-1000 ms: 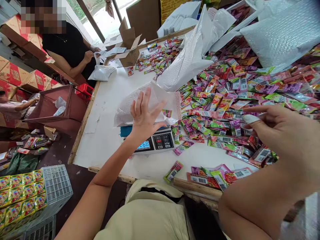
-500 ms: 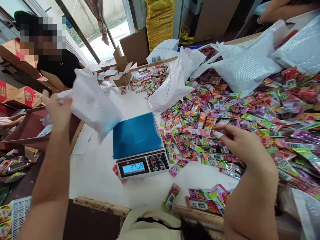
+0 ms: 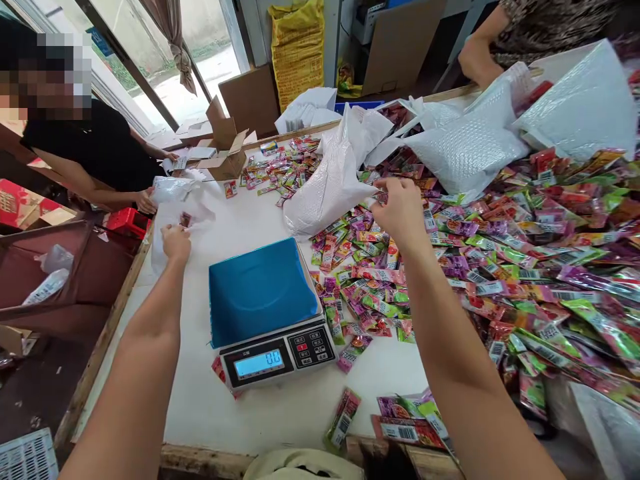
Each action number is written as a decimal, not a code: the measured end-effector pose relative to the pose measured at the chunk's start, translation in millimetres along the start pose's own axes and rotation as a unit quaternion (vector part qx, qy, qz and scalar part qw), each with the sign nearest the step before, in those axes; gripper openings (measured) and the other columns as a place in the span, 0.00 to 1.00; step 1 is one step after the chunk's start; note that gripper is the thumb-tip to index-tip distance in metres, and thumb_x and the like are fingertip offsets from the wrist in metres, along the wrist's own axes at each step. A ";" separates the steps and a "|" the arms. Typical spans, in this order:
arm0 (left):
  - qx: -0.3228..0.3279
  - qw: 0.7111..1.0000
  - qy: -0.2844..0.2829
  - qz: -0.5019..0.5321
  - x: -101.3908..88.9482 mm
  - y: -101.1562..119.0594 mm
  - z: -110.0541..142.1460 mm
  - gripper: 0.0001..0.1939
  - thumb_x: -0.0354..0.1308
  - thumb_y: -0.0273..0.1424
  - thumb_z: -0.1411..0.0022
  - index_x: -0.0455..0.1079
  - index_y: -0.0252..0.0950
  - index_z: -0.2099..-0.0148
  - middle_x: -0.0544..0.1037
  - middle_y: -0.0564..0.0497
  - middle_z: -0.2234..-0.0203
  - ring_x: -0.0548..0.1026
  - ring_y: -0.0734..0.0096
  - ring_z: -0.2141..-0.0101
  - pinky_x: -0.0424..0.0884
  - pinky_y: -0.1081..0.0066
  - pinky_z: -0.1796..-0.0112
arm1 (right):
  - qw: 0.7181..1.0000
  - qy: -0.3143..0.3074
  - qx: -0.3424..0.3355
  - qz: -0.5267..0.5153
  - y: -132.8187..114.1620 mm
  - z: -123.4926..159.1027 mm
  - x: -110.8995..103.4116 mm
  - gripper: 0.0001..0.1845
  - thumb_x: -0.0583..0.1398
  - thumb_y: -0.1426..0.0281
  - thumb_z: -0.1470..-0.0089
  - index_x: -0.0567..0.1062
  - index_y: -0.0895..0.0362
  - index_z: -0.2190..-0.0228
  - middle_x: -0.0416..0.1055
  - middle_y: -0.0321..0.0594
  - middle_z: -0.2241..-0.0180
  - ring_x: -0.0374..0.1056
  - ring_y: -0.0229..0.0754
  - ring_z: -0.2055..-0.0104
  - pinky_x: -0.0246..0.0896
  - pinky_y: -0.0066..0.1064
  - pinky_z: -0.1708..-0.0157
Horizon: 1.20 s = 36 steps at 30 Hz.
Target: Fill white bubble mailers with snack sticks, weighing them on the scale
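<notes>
My left hand (image 3: 176, 243) is closed at the near side of a thin white bag (image 3: 159, 250) on the left part of the table, with a small dark red packet showing by the fingers. My right hand (image 3: 400, 207) pinches the corner of a white bubble mailer (image 3: 327, 187), which lies bulging on the packet pile. Between my arms stands a digital scale (image 3: 277, 360) with a bare blue tray (image 3: 263, 287); its display reads 0.0. Small colourful snack packets (image 3: 380, 303) spread under and around my right arm.
More filled bubble mailers (image 3: 465, 147) lie on the heap at the right. An open carton (image 3: 227, 157) stands at the back. At the left, a co-worker (image 3: 85, 153) handles a white package (image 3: 173, 189). A wooden rim (image 3: 113, 347) edges the table.
My left hand has brought the white bag down to the table's left side. My right hand has moved from the packets up to the bubble mailer's corner. The scale display went from 293.8 to 0.0.
</notes>
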<state>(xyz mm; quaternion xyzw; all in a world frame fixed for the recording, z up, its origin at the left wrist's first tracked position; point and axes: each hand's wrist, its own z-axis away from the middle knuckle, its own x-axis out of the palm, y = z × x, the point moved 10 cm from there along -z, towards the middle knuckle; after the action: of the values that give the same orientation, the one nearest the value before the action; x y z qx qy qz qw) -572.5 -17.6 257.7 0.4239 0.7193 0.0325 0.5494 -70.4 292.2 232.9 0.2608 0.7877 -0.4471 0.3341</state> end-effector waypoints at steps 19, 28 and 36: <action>-0.299 0.586 -0.506 0.558 69.7 203.1 342.2 0.26 0.55 0.52 0.32 0.68 0.36 0.46 0.78 0.34 0.50 0.81 0.52 0.53 0.80 0.56 0.56 | 0.950 0.083 -0.290 -0.073 -253.7 -8.6 -183.7 0.21 0.52 0.77 0.40 0.82 0.62 0.55 0.77 0.38 0.57 0.72 0.50 0.46 0.62 0.39 0.48; -0.438 0.441 -0.391 0.679 46.0 172.7 351.0 0.48 0.34 0.69 0.40 0.64 0.33 0.43 0.75 0.28 0.51 0.79 0.41 0.49 0.81 0.50 0.58 | 0.817 -0.101 -0.520 -0.226 -313.4 120.0 -221.6 0.09 0.58 0.80 0.42 0.76 0.58 0.62 0.75 0.29 0.60 0.70 0.33 0.57 0.63 0.24 0.55; -0.388 0.583 -0.113 0.705 8.8 32.6 242.7 0.49 0.30 0.71 0.41 0.70 0.36 0.48 0.77 0.33 0.55 0.78 0.43 0.48 0.81 0.50 0.58 | 0.768 -0.295 -0.562 -0.088 -288.4 183.8 -109.5 0.29 0.55 0.88 0.51 0.72 0.55 0.49 0.78 0.37 0.63 0.71 0.41 0.62 0.61 0.31 0.59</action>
<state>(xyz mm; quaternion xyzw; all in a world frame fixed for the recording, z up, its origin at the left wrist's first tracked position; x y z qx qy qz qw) -355.7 -92.8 172.1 0.5447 0.0459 0.6375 0.5429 -151.0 -15.4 399.6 -0.1886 0.7807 -0.0070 0.5958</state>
